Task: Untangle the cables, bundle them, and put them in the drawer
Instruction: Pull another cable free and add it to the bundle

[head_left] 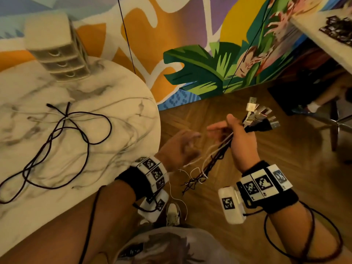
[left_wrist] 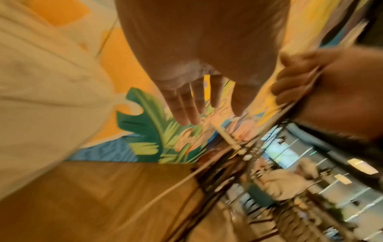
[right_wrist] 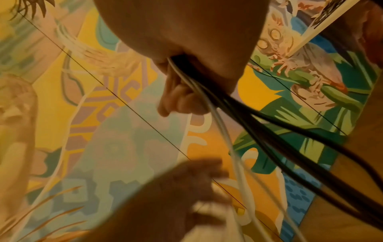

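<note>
My right hand [head_left: 235,130] grips a bundle of black and white cables [head_left: 222,149] just below their USB plugs [head_left: 261,115], which fan out above the fist. The strands hang down to a small tangle [head_left: 194,181] over the floor. In the right wrist view the fingers [right_wrist: 180,99] curl round the cables [right_wrist: 248,124]. My left hand [head_left: 185,144] is blurred, just left of the hanging strands, its fingers [left_wrist: 186,106] straight and holding nothing. A long black cable [head_left: 66,130] and thin white cables [head_left: 122,101] lie tangled on the marble table [head_left: 114,168]. A small drawer unit [head_left: 57,52] stands at its back, drawers closed.
A painted mural wall [head_left: 200,69] runs behind the table. Wooden floor [head_left: 285,159] lies under my hands. A second table [head_left: 314,37] with dark items sits at the top right, chair legs [head_left: 333,128] below it. My shoe [head_left: 173,214] shows by the table edge.
</note>
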`<action>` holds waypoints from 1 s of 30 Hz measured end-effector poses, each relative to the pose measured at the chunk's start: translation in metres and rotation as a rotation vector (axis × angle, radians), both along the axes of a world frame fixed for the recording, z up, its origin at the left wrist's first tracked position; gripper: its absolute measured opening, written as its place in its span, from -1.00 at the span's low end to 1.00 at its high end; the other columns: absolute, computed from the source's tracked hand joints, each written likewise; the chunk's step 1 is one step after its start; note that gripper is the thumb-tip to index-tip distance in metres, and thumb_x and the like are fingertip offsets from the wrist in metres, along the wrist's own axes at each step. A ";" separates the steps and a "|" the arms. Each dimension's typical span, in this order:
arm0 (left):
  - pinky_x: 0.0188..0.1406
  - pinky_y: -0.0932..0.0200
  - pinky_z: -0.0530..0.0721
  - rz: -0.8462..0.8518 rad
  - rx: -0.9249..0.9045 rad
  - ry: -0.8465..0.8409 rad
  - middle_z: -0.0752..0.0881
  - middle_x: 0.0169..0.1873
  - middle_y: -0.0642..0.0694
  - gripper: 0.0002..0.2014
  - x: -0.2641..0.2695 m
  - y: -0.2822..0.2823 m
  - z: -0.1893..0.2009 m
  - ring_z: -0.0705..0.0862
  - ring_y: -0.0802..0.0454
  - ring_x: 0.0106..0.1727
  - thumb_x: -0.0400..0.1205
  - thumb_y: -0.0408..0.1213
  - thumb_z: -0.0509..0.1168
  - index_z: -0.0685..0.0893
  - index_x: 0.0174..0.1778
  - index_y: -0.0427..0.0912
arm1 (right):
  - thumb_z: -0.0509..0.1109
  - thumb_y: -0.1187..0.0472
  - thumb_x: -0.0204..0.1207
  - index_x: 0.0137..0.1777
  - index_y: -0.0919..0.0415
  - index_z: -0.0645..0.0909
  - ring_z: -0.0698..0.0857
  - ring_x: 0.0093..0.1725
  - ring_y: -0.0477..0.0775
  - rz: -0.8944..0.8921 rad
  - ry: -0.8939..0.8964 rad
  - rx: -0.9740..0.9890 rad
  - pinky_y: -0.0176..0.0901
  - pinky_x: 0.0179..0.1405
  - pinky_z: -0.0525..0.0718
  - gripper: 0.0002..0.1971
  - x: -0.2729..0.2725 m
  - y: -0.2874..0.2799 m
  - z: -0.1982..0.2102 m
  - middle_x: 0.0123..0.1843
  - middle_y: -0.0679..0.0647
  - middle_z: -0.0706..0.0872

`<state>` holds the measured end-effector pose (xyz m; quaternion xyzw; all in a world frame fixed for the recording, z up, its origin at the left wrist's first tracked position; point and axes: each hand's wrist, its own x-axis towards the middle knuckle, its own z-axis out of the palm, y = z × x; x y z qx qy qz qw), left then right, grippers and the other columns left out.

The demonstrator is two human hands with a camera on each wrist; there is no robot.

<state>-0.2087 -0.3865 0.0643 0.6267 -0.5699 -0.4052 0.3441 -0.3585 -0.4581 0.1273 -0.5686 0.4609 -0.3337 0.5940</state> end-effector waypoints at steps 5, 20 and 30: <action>0.17 0.20 0.65 -0.128 -0.099 0.165 0.69 0.04 -0.03 -0.74 -0.021 -0.029 0.085 0.66 0.20 0.05 0.55 -0.37 0.37 0.62 0.16 -0.21 | 0.02 0.12 0.72 0.05 0.36 0.71 0.73 0.05 -0.12 0.196 0.020 -0.259 -0.41 -0.02 0.64 -0.54 0.015 -0.006 0.028 0.01 0.06 0.80; -0.64 0.39 0.24 0.012 -0.259 -0.258 0.32 -0.73 0.10 -0.55 0.014 -0.052 0.151 0.30 0.18 -0.68 0.61 -0.29 0.26 0.29 -0.60 0.00 | 0.34 0.08 0.59 -0.51 0.06 0.30 0.23 -0.65 -0.19 0.437 0.358 -0.026 -0.30 -0.57 0.23 -0.55 0.021 -0.003 -0.067 -0.63 -0.16 0.30; -0.54 0.29 0.05 -0.013 -0.677 -0.964 0.10 -0.60 0.22 -0.61 0.054 -0.052 0.212 0.08 0.30 -0.60 0.50 -0.01 -0.03 0.61 -0.36 -0.15 | 0.28 0.05 0.63 -0.48 0.10 0.35 0.37 -0.58 0.02 0.155 0.716 0.225 -0.19 -0.54 0.32 -0.58 -0.011 -0.030 -0.124 -0.55 0.02 0.41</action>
